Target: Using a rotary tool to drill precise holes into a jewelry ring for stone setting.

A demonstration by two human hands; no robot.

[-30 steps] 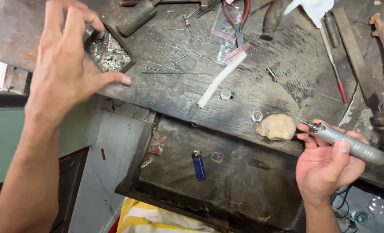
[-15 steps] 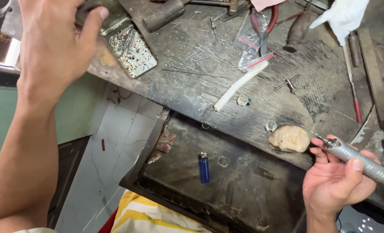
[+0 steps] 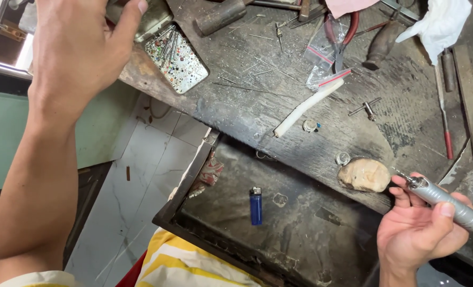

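Blue lighter [image 3: 255, 205]; silver-grey rotary tool [image 3: 449, 202]; tan stone [image 3: 364, 175]; white tube [image 3: 306, 107]; speckled multicoloured tin [image 3: 177, 59]; dark grey scratched worktop [image 3: 247, 101]; yellow-and-white striped shirt [image 3: 188, 263].

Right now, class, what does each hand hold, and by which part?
Right hand grips a grey rotary tool near its tip. Left hand's hold cannot be told.

Your left hand [image 3: 79, 50] spread over open tin of bits [image 3: 175, 58] at bench edge; your right hand [image 3: 420, 234] grips grey rotary handpiece [image 3: 449, 202], tip beside tan lump [image 3: 365, 175]; blue lighter [image 3: 255, 206] in tray [image 3: 300, 234] below.
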